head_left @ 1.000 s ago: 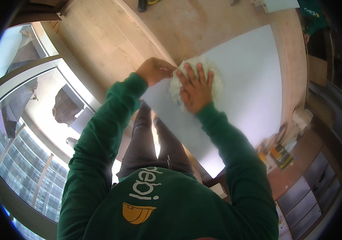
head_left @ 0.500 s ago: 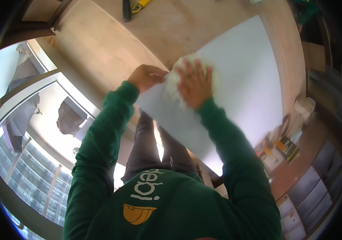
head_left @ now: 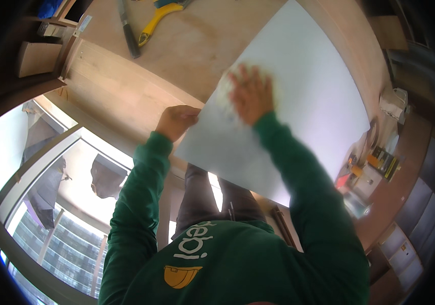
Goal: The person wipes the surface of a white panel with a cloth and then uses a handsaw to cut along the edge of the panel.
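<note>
A large, smooth, pale grey sheet lies over a wooden surface, its near edge reaching past it toward my legs. My left hand is closed at the sheet's left edge, thumb and fingers pinching it. My right hand presses down on a pale, fluffy cloth wad on the sheet, fingers spread over it. Motion smears this hand and the wad, so the wad's exact shape is unclear.
Beyond the sheet lie a black-handled tool and a yellow-handled tool with a blue part. Small boxes and items crowd the right side. A white-framed window stands at left.
My view has shifted, bringing more of the two tools into sight. The right hand stays on the wad, blurred by motion in both frames. The left hand keeps to the sheet's left edge.
</note>
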Available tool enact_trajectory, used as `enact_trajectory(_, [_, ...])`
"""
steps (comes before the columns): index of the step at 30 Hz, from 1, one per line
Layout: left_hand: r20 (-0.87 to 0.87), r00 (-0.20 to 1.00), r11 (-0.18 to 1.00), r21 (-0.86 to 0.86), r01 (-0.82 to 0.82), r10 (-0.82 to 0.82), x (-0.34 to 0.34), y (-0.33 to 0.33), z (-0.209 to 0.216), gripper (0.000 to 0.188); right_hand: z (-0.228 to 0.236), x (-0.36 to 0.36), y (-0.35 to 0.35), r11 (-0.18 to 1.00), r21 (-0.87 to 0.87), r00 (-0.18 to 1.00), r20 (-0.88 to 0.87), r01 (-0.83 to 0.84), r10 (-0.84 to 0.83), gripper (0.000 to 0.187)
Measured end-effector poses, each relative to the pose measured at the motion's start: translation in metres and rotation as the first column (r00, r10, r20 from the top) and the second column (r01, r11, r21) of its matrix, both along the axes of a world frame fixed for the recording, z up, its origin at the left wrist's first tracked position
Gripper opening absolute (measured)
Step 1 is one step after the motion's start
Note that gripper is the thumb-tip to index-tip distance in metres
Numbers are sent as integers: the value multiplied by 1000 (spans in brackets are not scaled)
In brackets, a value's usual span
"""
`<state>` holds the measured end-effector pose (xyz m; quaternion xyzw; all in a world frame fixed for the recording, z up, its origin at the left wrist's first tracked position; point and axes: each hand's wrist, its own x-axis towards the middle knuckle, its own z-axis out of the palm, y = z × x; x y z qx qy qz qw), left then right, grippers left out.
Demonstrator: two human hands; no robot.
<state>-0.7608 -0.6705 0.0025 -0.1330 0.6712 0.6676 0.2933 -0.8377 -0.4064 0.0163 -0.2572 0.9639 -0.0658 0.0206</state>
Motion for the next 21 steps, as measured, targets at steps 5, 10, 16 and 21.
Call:
enact_trajectory(5, [14, 999, 998, 42, -37, 36, -10, 11, 1, 28, -8, -80, 38, 962, -8, 951, -153, 271, -269, 52])
enact_trajectory(10, [0, 981, 967, -166, 192, -195, -17, 8, -1, 30, 10, 40, -28, 987, -15, 985, 75, 158, -157, 55])
enact_trajectory(16, [61, 996, 998, 5, 60, -60, -2, 4, -9, 27, 9, 21, 80, 946, 136, 949, 77, 295, -307, 54])
enact_trajectory(21, [33, 993, 993, 43, 111, -112, -14, 24, -3, 27, -41, -19, 240, 688, 254, 732, -293, 680, -615, 56])
